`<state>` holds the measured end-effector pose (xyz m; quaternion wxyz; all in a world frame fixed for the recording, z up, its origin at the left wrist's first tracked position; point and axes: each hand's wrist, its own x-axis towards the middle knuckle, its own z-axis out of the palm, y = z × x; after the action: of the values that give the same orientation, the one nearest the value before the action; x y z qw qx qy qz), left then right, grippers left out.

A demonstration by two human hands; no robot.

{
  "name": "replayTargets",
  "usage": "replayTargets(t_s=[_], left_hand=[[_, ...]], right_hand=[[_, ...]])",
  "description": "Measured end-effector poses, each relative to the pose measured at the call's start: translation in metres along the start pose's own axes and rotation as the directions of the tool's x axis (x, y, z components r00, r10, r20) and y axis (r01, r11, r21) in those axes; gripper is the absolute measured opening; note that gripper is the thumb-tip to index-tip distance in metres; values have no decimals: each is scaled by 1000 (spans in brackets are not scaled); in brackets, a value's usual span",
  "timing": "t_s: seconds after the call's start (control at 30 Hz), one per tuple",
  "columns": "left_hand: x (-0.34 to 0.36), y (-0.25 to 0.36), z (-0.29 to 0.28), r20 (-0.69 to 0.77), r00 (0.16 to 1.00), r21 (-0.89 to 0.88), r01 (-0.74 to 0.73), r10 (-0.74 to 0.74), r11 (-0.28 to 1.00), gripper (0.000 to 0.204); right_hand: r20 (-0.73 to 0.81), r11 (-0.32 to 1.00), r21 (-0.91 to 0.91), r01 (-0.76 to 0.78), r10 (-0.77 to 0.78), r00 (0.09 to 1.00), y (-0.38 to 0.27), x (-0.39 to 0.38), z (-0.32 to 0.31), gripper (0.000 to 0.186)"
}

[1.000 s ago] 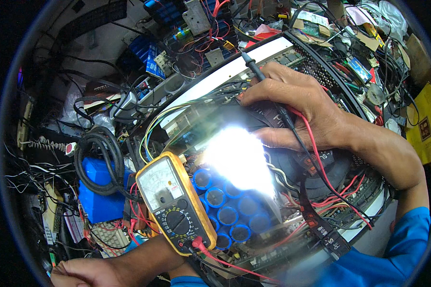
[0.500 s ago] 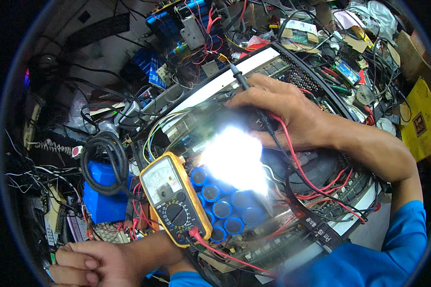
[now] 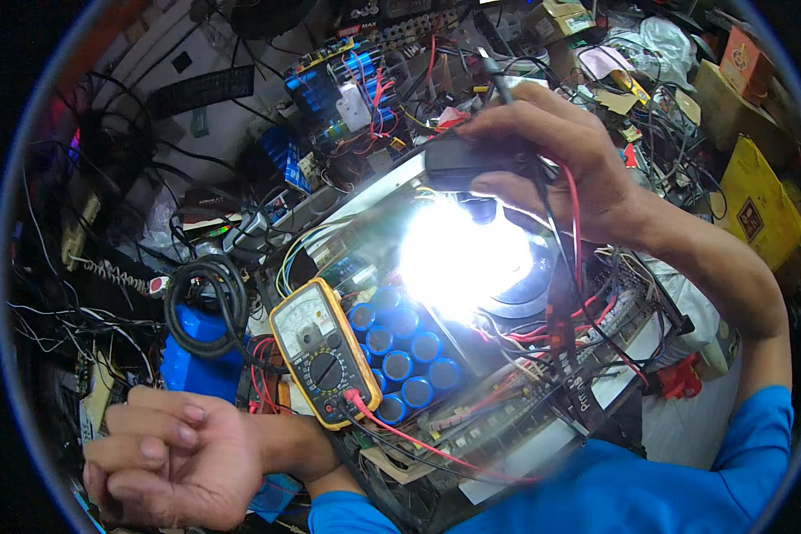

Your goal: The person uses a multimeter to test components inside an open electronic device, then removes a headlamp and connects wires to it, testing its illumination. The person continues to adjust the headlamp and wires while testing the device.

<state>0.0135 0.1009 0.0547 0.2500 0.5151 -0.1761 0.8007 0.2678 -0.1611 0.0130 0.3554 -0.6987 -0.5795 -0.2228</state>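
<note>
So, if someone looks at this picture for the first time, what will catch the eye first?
First the bright white glare in the middle, over an opened machine full of wires. Just above it, the right hand holds a black block and thin red and black leads. To the lower left stand a yellow meter beside a cluster of blue cylinders, and the left hand is curled into a loose fist at the bottom left.

Bare hands (image 3: 173,463) and forearms, with bright blue sleeves (image 3: 765,445) above the elbows.

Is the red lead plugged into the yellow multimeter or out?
In. The red lead runs into a socket at the lower edge of the yellow multimeter lying on the blue capacitors.
</note>
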Motion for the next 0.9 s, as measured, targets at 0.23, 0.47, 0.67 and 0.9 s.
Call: replayTargets(t_s=[0.23,0.47,0.67,0.9], left_hand=[[-6,0,-14,259,966,-115,41,-10,993,33],[12,8,-2,387,922,-197,78,4,977,23],[22,32,23,469,882,-187,133,-31,973,23],[6,44,65,964,86,232,200,-252,952,18]], right_hand=[[-135,990,30,-137,140,981,0,-53,3,45],[-175,994,87,-59,73,982,-5,-55,18,40],[-83,991,59,-118,123,989,-18,-52,31,39],[75,996,55,-77,73,995,-10,-56,9,45]])
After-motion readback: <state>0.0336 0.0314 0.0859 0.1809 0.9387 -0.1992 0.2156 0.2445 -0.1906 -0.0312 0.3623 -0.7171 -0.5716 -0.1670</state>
